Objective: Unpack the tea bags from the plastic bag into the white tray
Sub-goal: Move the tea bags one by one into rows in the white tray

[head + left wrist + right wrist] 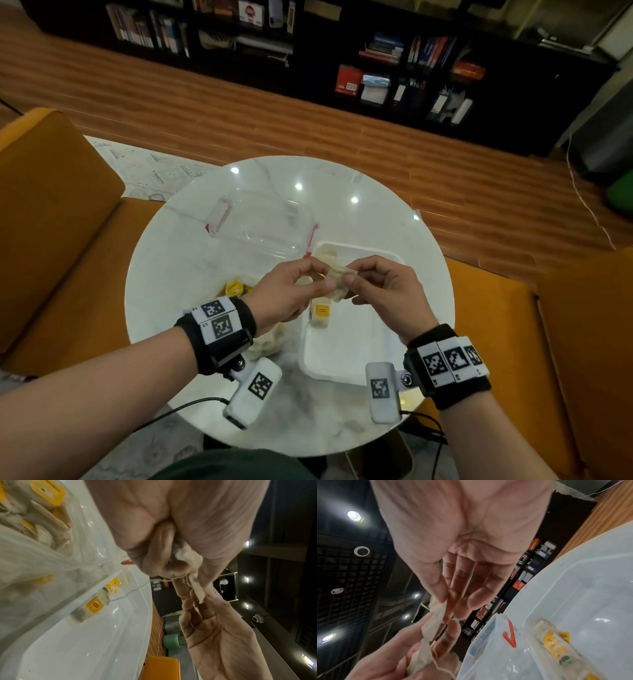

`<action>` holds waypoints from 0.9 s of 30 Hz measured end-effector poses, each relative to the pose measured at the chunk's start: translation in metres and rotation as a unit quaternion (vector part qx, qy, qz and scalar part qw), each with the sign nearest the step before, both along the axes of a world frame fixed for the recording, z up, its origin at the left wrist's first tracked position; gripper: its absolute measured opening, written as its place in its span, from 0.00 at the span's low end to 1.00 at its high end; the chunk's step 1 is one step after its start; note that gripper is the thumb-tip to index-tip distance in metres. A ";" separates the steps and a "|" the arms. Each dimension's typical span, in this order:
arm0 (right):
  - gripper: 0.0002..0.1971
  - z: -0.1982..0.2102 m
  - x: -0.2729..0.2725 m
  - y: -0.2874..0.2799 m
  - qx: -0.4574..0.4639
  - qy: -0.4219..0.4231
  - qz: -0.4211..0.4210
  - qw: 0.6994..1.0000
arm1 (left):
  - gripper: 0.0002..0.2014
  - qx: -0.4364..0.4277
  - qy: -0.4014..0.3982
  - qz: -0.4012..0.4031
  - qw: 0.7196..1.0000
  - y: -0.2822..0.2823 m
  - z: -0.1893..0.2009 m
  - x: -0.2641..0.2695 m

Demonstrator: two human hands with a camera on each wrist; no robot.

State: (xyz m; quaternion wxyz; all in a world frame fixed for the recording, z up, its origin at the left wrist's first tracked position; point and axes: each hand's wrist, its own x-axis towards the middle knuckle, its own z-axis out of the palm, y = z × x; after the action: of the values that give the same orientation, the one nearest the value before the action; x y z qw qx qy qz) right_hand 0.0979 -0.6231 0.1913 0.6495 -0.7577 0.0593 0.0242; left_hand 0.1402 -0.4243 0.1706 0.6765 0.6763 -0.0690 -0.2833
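Both hands are raised above the near-left corner of the white tray (346, 356) and share one pale tea bag (337, 275). My left hand (301, 284) grips one end of it (187, 557) in curled fingers. My right hand (370, 284) pinches the other end (436, 615) between thumb and fingertips. A thread (133, 591) hangs from the held bag down to a yellow-tagged tea bag (321, 313) lying in the tray. A row of tea bags (554, 646) lines the tray's left wall. The clear plastic bag (34, 555) with several more tea bags lies left of the tray, partly hidden under my left wrist.
A clear plastic lid (260, 222) with red clips lies on the round white marble table (191, 246) behind the hands. Orange sofa cushions (51, 219) surround the table. Dark bookshelves (394, 68) stand across the wooden floor.
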 end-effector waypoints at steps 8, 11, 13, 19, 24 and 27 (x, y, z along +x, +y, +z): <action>0.12 0.000 -0.002 0.006 -0.029 0.013 -0.027 0.999 | 0.06 0.011 -0.019 0.012 1.000 0.002 -0.004 0.010; 0.16 0.001 -0.001 0.002 -0.081 -0.004 -0.013 0.997 | 0.08 0.012 -0.031 0.005 0.999 0.001 -0.005 0.013; 0.11 -0.001 0.001 -0.001 -0.088 -0.010 -0.008 0.996 | 0.07 0.014 -0.043 -0.004 0.999 0.000 -0.005 0.014; 0.06 -0.008 0.002 -0.003 -0.040 -0.005 -0.050 0.998 | 0.10 0.036 -0.055 -0.004 0.998 -0.003 -0.003 0.016; 0.09 -0.008 0.000 -0.005 0.007 -0.021 -0.038 0.999 | 0.05 0.065 -0.119 0.025 0.990 -0.005 -0.004 0.017; 0.05 -0.011 -0.005 -0.006 -0.019 -0.026 0.044 0.999 | 0.08 0.070 -0.133 0.055 0.987 -0.006 -0.003 0.019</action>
State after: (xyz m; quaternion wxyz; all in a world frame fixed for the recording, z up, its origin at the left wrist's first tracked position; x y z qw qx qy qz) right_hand 0.0925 -0.6288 0.1799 0.6347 -0.7720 0.0095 0.0323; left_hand 0.1588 -0.4298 0.1673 0.6271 0.7561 -0.1016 -0.1571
